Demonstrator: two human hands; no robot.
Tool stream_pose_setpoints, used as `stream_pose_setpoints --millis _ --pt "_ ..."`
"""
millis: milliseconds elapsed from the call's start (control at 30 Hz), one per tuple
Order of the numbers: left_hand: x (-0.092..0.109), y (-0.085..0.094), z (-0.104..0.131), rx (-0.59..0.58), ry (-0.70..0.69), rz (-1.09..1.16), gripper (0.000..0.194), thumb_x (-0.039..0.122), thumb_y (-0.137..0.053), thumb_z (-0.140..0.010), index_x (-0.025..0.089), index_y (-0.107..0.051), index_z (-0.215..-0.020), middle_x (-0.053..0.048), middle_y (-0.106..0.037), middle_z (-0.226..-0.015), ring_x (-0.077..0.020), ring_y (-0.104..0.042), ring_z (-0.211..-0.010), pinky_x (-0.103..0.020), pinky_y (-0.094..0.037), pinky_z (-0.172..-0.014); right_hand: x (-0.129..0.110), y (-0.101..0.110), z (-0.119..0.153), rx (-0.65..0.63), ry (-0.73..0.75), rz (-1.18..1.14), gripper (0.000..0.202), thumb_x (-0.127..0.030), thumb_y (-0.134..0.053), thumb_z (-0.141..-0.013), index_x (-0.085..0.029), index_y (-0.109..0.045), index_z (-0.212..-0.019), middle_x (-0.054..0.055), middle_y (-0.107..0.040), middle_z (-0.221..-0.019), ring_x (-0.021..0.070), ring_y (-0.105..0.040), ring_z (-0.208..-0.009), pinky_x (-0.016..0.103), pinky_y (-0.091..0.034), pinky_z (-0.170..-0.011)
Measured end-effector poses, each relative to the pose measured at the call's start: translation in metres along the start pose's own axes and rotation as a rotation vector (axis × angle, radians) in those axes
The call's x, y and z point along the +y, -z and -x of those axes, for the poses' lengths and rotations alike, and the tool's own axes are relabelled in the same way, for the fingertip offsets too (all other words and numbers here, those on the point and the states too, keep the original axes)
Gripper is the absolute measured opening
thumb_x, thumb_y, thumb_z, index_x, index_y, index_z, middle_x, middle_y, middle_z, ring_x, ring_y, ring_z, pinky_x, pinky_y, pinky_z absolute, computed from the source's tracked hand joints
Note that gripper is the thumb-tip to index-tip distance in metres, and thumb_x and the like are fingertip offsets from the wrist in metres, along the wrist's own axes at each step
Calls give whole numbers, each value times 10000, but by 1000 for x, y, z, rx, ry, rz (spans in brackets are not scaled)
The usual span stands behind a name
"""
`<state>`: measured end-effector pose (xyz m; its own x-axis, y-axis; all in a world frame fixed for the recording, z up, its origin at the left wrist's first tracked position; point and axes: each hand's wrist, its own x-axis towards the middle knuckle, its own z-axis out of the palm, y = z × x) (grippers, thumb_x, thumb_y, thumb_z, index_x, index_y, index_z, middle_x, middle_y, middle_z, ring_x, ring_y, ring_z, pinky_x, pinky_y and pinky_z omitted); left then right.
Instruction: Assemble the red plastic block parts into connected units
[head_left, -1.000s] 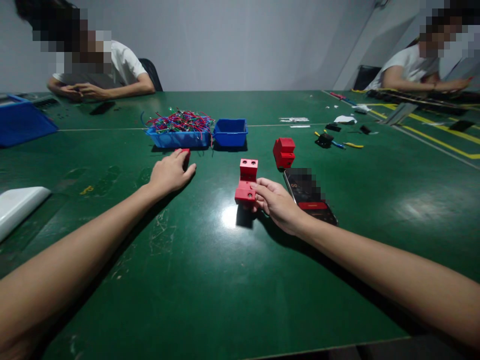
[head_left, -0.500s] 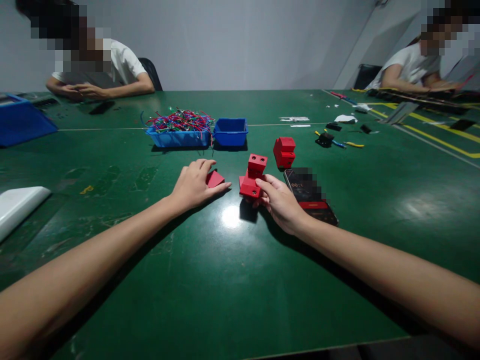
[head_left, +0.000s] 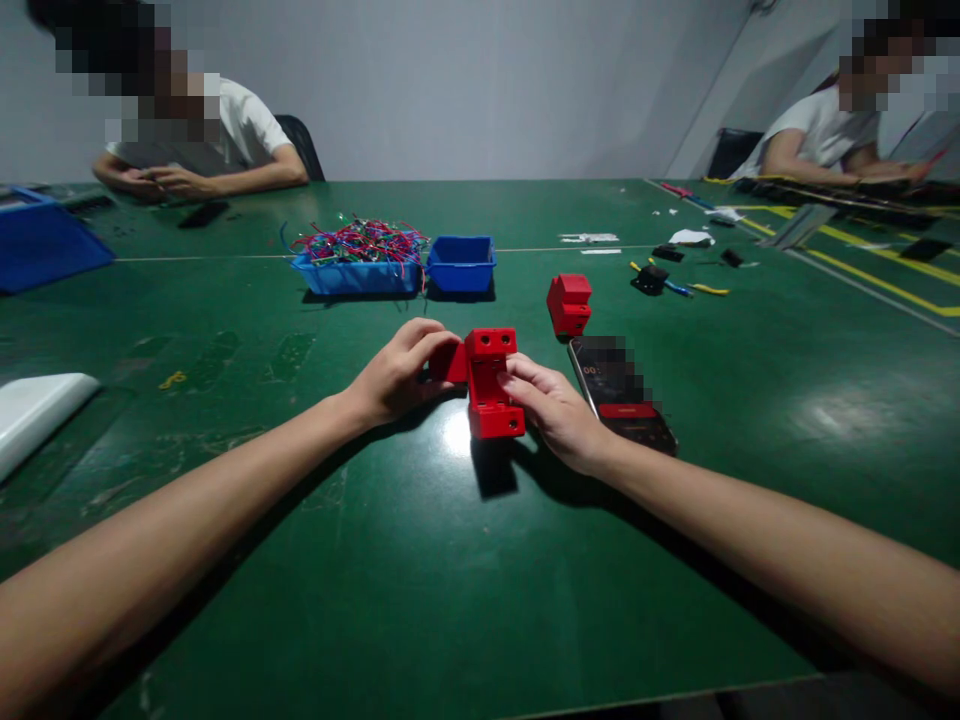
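Note:
My right hand (head_left: 551,405) grips a red plastic housing (head_left: 495,418) by its right side, held just above the green table. Two round holes show in the housing's top end and one in its lower end, with a hollow between them. Pinched in my left hand (head_left: 401,370) is a flat red plastic piece (head_left: 448,362), its right edge close against the housing; I cannot tell whether they touch. Behind my right hand, another red plastic part (head_left: 570,305) stands on the table. The phone (head_left: 622,395) lies just to the right of that hand.
A light blue bin (head_left: 360,280) heaped with coloured wires stands beyond my hands, beside a dark blue bin (head_left: 461,278). Wire scraps and black parts (head_left: 651,278) lie to the right. Two people sit across the table (head_left: 420,600). At left is a white object (head_left: 41,415).
The flat red piece has been lifted and brought right by my left hand. My right hand has turned the housing, so its hollow now faces me.

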<state>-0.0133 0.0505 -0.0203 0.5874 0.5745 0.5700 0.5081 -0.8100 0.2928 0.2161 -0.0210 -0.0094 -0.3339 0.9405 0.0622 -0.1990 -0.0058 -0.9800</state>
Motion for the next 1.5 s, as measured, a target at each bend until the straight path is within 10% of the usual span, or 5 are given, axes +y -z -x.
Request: stream_pose_setpoints --millis 233,567,1000,1200,1500 --pt "47 -14 -2 156 99 134 333 276 -740 -812 200 -575 -1091 -58 -604 -1025 -188 -615 -878 -336 -568 -771 0 5 -3 -91 -52 -41 290 -495 -766 -763 -250 -732 -914 -13 -649 -789 122 -542 -642 278 -464 -674" --pt "47 -20 -1 23 -27 265 1240 434 -878 -655 300 -65 -1582 -203 -333 -1542 -367 -511 -1284 -506 -547 -963 3 2 -6 75 -3 -55 255 -426 -736 -782 -239 -689 -949 0 -711 -889 163 -648 -788 302 -521 -758" --pt "36 -24 -4 165 315 270 944 346 -865 -589 228 -357 -1376 -160 -548 -1338 -315 -614 -1162 -428 -581 -835 5 4 -5 336 113 88 236 -396 -601 -892 -273 -542 -1084 5 -611 -844 150 -587 -678 268 -418 -515" --pt "33 -24 -4 65 309 314 938 289 -848 -589 206 -347 -1378 -172 -560 -1343 -325 -611 -1188 -486 -572 -924 2 5 -5 350 95 7 671 -309 -678 -834 -334 -306 -1391 17 -683 -980 182 -658 -746 339 -526 -657" --pt "38 -22 -5 9 322 324 916 267 -828 -608 189 -328 -1371 -173 -568 -1337 -330 -621 -1199 -529 -519 -1034 1 5 -5 439 128 95 323 -306 -806 -704 -212 -636 -962 30 -718 -936 179 -656 -833 349 -527 -810"
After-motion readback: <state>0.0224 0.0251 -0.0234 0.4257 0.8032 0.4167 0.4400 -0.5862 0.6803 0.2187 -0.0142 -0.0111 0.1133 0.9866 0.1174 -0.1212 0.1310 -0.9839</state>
